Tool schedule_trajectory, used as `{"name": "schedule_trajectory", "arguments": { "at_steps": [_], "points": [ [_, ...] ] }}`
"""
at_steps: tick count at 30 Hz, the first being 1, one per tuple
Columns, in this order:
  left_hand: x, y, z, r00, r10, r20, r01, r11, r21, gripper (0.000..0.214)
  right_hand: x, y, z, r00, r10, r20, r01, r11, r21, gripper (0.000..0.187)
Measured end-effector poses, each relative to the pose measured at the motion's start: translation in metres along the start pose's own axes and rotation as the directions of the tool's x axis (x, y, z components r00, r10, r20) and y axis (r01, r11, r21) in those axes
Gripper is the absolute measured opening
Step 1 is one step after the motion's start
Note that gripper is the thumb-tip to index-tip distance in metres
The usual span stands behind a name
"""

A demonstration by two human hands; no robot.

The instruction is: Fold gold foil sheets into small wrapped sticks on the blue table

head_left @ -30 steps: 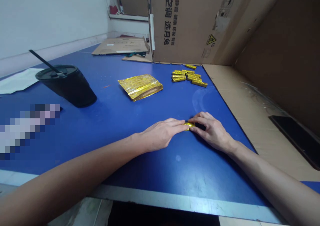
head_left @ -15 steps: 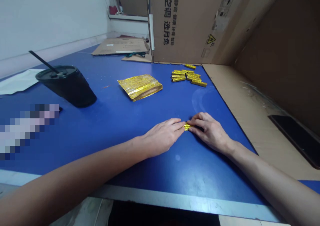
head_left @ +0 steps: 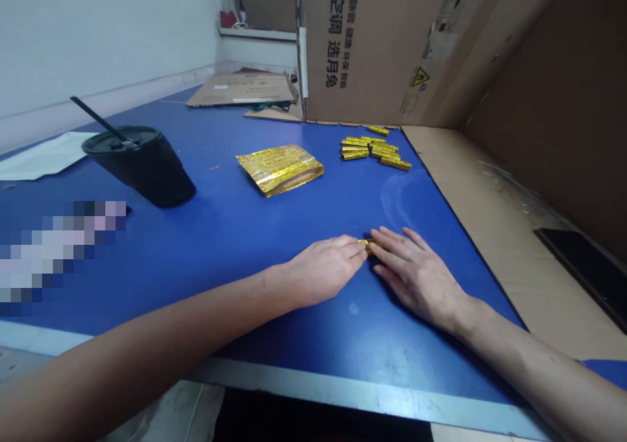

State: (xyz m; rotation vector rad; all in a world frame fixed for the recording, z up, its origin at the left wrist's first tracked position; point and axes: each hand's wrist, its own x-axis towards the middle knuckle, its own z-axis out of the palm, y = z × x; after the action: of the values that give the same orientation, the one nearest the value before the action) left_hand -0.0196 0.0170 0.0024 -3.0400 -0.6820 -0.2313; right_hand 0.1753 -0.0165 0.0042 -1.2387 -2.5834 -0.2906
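Foil piece (head_left: 368, 247) lies on the blue table (head_left: 294, 337), straight ahead of the person, with both hands at it. The left hand (head_left: 330, 267) has its fingers bunched, their tips over the left end; its thumb is hidden, so I cannot tell whether it pinches the foil or only pins it down. The right hand (head_left: 418, 269) is spread, palm down, two of its fingers reaching to the right end while the thumb stands apart, lower over the table. The hands are near each other, with just the short gold strip between them. The step in hand looks like pressing or rolling the piece into shape, more than picking it up or setting it down. To my eye the next move calls for a steady left end and light, even pressure from the right fingertips, since something so thin could slip or spring loose. What shows of the foil is narrow, shiny and bright yellow-gold, with pale glints and a darker patch near the right fingers; how it is folded is too covered to tell. In colour it matches the loose pile of narrow rolls (head_left: 385, 154) farther back on the right, and the flat gold stack (head_left: 281, 168) farther back on the left.
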Motion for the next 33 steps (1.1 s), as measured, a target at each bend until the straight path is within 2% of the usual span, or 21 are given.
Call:
{"name": "schedule_trajectory", "arguments": {
  "at_steps": [2, 5, 13, 17, 20, 24, 33],
  "points": [
    [0.000, 0.000, 0.000, 1.000, 0.006, -0.006, -0.006, 1.000, -0.010, 0.035, -0.003, -0.007, -0.001, 0.998, -0.048, 0.039, 0.047, 0.999, 0.018, 0.039],
    [0.000, 0.000, -0.001, 1.000, 0.000, -0.010, -0.001, 1.000, -0.018, 0.036, -0.006, -0.012, -0.001, 0.996, -0.039, 0.075, 0.039, 0.999, 0.000, 0.048],
    [-0.005, -0.002, 0.000, 1.000, -0.017, -0.010, 0.016, 0.997, -0.076, 0.039, -0.005, -0.009, -0.006, 0.990, 0.065, 0.125, -0.055, 0.995, -0.079, 0.043],
    [-0.012, 0.000, -0.003, 0.997, -0.079, -0.013, 0.078, 0.993, -0.090, 0.033, -0.004, -0.011, -0.009, 0.986, 0.083, 0.147, -0.072, 0.994, -0.081, 0.043],
    [-0.017, 0.002, -0.007, 0.994, -0.109, -0.025, 0.106, 0.990, -0.093, 0.026, -0.003, -0.010, -0.009, 0.987, 0.087, 0.132, -0.079, 0.995, -0.063, 0.040],
    [-0.018, 0.010, -0.012, 0.996, -0.085, -0.026, 0.082, 0.992, -0.093, 0.025, -0.003, 0.000, -0.009, 0.987, 0.100, 0.127, -0.096, 0.995, -0.041, 0.035],
    [-0.020, 0.032, -0.009, 0.997, -0.059, -0.051, 0.047, 0.977, -0.209, 0.040, 0.000, 0.016, -0.002, 0.976, 0.171, 0.135, -0.190, 0.972, 0.138, 0.028]
  ]
}}
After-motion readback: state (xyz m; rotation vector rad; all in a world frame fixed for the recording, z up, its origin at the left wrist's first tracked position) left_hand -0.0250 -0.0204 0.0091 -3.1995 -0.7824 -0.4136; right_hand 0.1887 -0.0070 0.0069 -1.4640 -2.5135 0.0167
